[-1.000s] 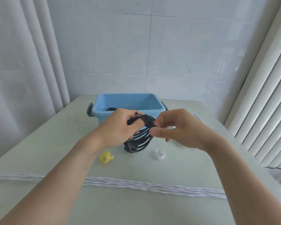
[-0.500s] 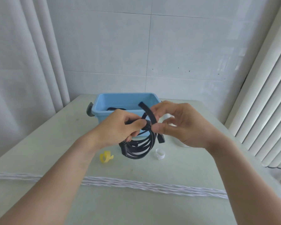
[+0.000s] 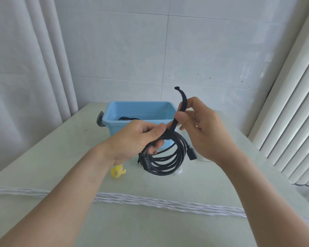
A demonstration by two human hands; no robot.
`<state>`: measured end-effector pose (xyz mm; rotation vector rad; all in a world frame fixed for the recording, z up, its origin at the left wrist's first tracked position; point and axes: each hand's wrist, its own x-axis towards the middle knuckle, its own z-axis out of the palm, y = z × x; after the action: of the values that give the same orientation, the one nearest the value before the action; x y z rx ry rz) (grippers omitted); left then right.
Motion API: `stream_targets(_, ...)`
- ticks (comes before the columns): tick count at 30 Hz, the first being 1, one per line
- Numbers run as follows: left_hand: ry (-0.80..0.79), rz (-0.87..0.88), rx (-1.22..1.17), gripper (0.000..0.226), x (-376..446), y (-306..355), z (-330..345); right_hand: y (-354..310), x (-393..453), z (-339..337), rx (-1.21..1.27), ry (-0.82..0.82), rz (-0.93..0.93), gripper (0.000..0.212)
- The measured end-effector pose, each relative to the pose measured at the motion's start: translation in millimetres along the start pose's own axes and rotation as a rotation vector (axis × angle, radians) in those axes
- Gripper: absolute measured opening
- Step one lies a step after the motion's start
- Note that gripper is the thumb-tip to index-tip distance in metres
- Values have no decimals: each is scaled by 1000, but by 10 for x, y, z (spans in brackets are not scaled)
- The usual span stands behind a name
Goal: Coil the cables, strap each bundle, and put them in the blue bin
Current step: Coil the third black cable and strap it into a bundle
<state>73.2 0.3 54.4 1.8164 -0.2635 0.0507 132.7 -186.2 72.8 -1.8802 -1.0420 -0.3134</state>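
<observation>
Evidently the blue bin (image 3: pixel 114 115) is the anchor: it sits on the table (image 3: pixel 43 157) with a dark cable already lying inside, and everything else is placed against it. Just in front of its near wall, held up off the table, hangs the black cable coil (image 3: pixel 165 160), several loops gathered at the top. It looks light and springy; the loops would likely fan apart if the gathered point were let go, so the sensible hold is right there, where all the turns cross.

The left hand (image 3: pixel 137 139) does that, fingers and thumb curled round the top of the coil, forearm reaching in from the lower left. The right hand (image 3: pixel 200 129), to the right of the bin's front corner, pinches the black strap (image 3: pixel 181 106) between thumb and fingers and draws it upward; its free end curls above the bin's rim. The strap seems soft and flat, and probably needs tension while being wrapped.

A connector (image 3: pixel 191 154) dangles at the coil's right side. Nearer than the bin lie a white rope (image 3: pixel 168 204) and a small yellow strap (image 3: pixel 118 172).
</observation>
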Motion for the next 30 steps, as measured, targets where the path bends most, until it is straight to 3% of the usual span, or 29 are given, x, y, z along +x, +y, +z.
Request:
stream_targets(4, 3, -39, -136, 43, 30, -9, 11, -45, -3, -43, -7, 27, -19, 7)
stream_targets(11, 37, -101, -193, 22, 46, -39, 35, -138, -21, -186, -28, -104, 7, 8)
stream_targets(15, 98, -90, -74, 27, 55, -55, 50, -259, -35, -271, -157, -207, -35, 7)
stream_targets(19, -16, -70, 164, 36, 14, -30, 130, -377, -66, -245, -183, -384, -24, 9)
stream_targets(25, -143, -53, 108, 35, -19, 58, 148, -208, -8, -164, -76, -68, 70, 7)
stream_targets(30, -167, -33, 45, 33, -31, 109, 87, -165, 14, -62, 25, 30, 236, 10)
